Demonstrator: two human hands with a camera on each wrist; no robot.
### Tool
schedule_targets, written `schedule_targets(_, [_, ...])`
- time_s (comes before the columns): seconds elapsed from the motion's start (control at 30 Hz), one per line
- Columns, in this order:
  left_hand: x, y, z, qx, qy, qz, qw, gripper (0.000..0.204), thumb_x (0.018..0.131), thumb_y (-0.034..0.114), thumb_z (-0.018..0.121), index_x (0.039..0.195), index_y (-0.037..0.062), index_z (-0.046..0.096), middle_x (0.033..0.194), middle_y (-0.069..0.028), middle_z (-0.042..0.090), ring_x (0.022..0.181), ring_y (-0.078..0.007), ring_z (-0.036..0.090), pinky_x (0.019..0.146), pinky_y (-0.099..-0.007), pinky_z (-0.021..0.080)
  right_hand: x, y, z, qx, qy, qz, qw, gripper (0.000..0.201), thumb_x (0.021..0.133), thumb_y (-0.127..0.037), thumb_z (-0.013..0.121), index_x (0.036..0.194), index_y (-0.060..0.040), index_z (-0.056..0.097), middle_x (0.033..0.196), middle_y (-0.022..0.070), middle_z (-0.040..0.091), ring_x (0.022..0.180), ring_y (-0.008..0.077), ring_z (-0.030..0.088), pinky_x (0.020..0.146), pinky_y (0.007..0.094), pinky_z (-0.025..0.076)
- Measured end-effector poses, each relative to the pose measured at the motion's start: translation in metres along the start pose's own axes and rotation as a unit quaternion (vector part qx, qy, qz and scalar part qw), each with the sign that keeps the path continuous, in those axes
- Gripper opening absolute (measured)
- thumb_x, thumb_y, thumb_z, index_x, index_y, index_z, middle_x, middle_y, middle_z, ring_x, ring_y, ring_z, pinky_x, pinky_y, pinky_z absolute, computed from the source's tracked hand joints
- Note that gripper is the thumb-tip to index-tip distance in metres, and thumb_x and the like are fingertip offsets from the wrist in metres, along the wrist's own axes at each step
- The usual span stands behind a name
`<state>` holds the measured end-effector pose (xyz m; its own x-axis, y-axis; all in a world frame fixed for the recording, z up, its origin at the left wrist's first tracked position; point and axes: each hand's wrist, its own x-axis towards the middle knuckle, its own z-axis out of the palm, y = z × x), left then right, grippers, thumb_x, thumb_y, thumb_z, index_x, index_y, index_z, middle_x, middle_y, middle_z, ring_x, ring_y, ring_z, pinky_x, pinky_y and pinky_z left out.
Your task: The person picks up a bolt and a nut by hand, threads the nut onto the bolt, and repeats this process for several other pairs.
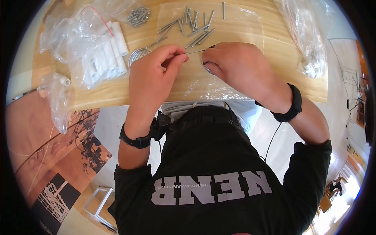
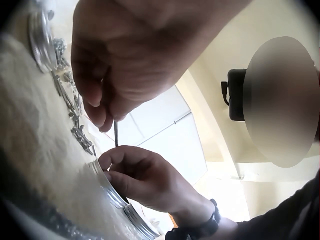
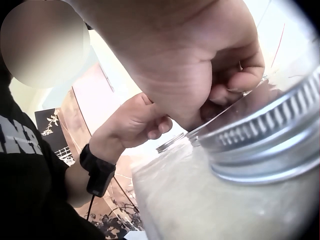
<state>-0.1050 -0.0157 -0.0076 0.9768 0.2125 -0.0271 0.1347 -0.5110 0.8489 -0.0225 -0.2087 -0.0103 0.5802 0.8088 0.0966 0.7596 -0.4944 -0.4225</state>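
Note:
My left hand [image 1: 150,74] pinches one end of a thin metal rod [image 1: 195,51] between thumb and forefinger. The rod reaches across to the knuckles of my right hand [image 1: 244,64], where its far end looks dark. In the left wrist view, the right hand's curled fingers grip the rim of a round threaded metal lid [image 2: 107,185]. A second metal lid [image 2: 140,222] stands right beside it. Close up in the right wrist view, a ridged metal lid [image 3: 265,135] lies on clear plastic under the hand. Another metal ring [image 1: 138,55] is beside the left hand.
Several long screws [image 1: 199,25] lie loose on a flat plastic bag beyond the hands. A pile of small hardware [image 1: 138,16] is at the back left. Bagged white tubes [image 1: 107,58] lie left, with another plastic bag [image 1: 305,31] at the right of the wooden table [image 1: 94,96].

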Motion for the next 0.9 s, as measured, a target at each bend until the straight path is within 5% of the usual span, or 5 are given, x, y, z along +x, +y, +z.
schedule_targets(0.6, [-0.021,-0.018,0.004,-0.136,0.004,-0.071,0.988,0.013,0.087,0.006,0.069,0.097,-0.0014,0.069,0.083,-0.0057,0.074,0.068,-0.0067,0.064,0.061,-0.0211,0.05,0.001,0.003,-0.005,-0.057,-0.028,0.021,0.998,0.009,0.083,-0.015,0.058,0.081,-0.0066,0.06,0.075,0.0103,0.064,0.072,0.0317,0.065,0.061,0.0432,0.05])
schedule_targets(0.9, [-0.024,-0.019,0.004,-0.176,-0.019,-0.077,0.981,0.013,0.088,0.007,0.068,0.098,-0.0022,0.069,0.084,-0.0054,0.074,0.066,-0.0047,0.062,0.057,-0.0197,0.048,-0.007,0.01,-0.017,-0.046,-0.015,0.034,0.998,0.011,0.084,-0.018,0.066,0.094,-0.0137,0.065,0.08,0.0072,0.064,0.075,0.0319,0.063,0.063,0.0401,0.05])
